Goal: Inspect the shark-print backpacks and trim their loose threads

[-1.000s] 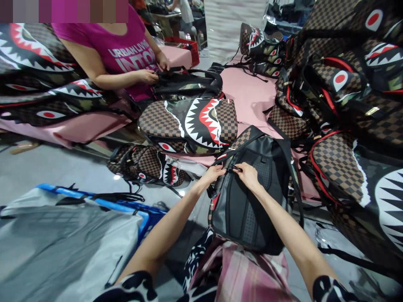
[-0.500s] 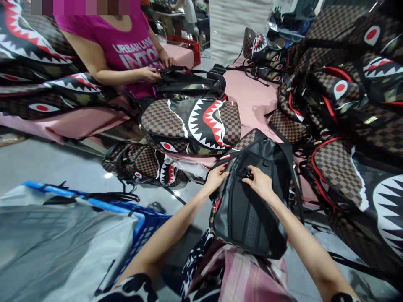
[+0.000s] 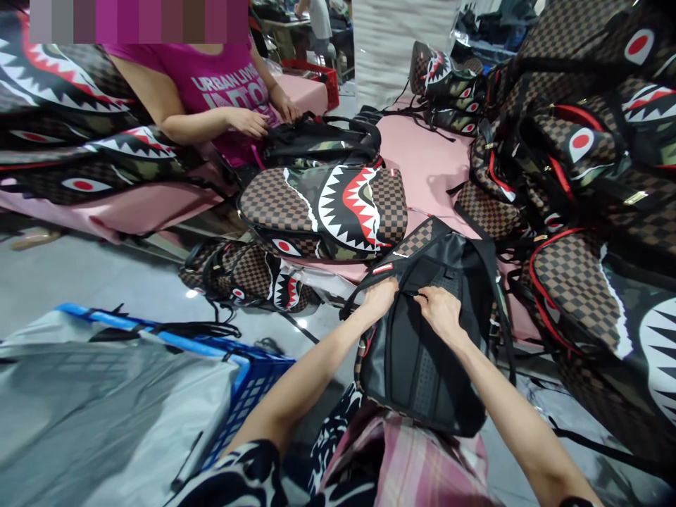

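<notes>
A pink-covered surface (image 3: 422,165) is seen running across the middle of the view, and it is crowded with brown checkered backpacks printed with shark mouths. One such shark-mouth backpack (image 3: 327,211) lies flat at the near edge of the surface, and a tall heap of the same backpacks (image 3: 581,162) is piled at the right. More of them are stacked at the far left (image 3: 68,134), and a smaller one (image 3: 248,276) hangs below the surface edge, near the grey floor (image 3: 79,282). A blue plastic crate (image 3: 248,377) lined with grey sheeting (image 3: 95,415) is seen at the lower left. Across the surface a person in a magenta shirt (image 3: 222,88) is seated, with both hands on a black and camouflage bag (image 3: 317,141).

The black backpack (image 3: 422,331) is held back side up, propped between the lap and the near edge of the surface. The left hand (image 3: 381,296) is laid on its upper left shoulder, fingers curled onto the strap there. The right hand (image 3: 442,313) is pinched in a narrow grip on a small black strap piece (image 3: 417,294) at the middle of the back panel, just beside the left hand.

Compared with half a second earlier, the two hands have been brought closer together on the upper back panel, and the backpack has been shifted very little. The other person's near hand has been lifted slightly from the bag.
</notes>
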### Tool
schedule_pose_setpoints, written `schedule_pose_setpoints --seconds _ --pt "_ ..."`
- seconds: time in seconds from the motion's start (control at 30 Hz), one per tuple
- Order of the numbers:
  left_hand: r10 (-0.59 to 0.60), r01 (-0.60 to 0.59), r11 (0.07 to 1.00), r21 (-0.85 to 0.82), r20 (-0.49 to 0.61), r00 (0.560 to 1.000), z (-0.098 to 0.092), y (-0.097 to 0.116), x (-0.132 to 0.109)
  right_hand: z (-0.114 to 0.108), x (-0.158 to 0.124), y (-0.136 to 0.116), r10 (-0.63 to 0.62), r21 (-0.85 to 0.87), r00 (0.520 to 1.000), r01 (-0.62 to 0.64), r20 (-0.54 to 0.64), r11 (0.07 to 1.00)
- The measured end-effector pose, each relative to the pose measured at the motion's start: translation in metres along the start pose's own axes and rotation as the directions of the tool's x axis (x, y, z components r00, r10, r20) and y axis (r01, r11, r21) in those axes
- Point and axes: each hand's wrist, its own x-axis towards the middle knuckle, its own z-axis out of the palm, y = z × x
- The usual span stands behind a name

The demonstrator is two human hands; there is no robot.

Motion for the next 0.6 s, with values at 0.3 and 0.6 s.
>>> schedule_pose_setpoints --seconds 0.3,0.6 --pt "0.058 -0.067 0.952 -0.300 -0.039 0.998 -0.034 -0.019 -0.011 -0.003 -0.010 -0.005 -0.098 -0.013 0.995 0.099 0.035 0.995" --pt "0.152 -0.151 0.985 0.087 -0.009 0.988 -0.009 -0.008 -0.015 -0.007 -0.001 -0.008 -0.087 -0.107 0.996 0.090 0.033 0.990"
